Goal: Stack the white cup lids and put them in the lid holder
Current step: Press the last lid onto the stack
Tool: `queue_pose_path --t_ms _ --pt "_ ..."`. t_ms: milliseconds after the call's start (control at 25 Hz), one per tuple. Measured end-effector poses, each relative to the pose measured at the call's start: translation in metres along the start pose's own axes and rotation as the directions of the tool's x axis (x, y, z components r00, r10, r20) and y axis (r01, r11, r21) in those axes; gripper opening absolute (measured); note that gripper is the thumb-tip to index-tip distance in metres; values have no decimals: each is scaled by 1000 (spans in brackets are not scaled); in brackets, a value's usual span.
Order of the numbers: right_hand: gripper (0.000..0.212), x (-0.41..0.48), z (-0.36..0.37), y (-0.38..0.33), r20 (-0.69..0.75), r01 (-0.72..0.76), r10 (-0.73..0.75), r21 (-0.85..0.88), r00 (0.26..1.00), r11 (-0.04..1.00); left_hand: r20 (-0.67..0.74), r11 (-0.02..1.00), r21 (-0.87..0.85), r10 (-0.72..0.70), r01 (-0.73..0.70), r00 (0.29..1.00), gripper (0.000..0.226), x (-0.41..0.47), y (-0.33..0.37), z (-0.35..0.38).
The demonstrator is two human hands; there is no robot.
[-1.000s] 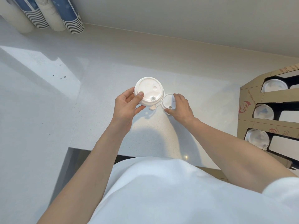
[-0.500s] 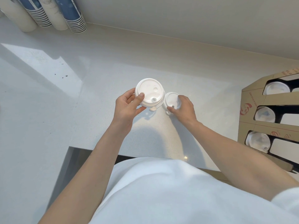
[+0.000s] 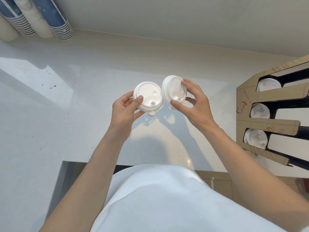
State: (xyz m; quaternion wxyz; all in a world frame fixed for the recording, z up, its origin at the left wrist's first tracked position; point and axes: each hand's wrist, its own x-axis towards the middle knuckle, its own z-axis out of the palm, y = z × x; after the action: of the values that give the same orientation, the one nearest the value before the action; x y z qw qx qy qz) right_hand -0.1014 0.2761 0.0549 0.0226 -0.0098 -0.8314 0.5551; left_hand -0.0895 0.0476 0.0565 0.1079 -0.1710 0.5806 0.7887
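My left hand (image 3: 124,111) grips a small stack of white cup lids (image 3: 148,96) above the counter, thumb on top, sip hole facing me. Just to its right, my right hand (image 3: 195,104) holds a single white lid (image 3: 173,88) by its rim, lifted off the counter and tilted toward the stack. The two almost touch at their edges. The cardboard lid holder (image 3: 247,97) stands at the right edge of the view, with white lids showing in three of its slots (image 3: 255,138).
The white counter (image 3: 70,104) runs to a wall at the back. Stacks of blue and cream paper cups (image 3: 56,22) lie at the far left corner. The counter's front edge is just below my forearms.
My right hand has picked the single lid up off the counter and raised it beside the stack. The left hand's stack has stayed about where it was.
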Motion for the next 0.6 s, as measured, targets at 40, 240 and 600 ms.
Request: queue_pose_path --t_ms 40,240,600 --pt "65 -2 0 -6 28 24 -24 7 999 1000 9 1000 3 -1 1 1000 38 0 1 2" --pt "57 -5 0 -21 129 84 -86 20 988 996 78 1000 17 9 -10 997 38 -3 7 9" --pt "51 -7 -3 -29 189 50 -69 102 980 994 162 1000 -9 23 -22 986 42 -11 18 19"
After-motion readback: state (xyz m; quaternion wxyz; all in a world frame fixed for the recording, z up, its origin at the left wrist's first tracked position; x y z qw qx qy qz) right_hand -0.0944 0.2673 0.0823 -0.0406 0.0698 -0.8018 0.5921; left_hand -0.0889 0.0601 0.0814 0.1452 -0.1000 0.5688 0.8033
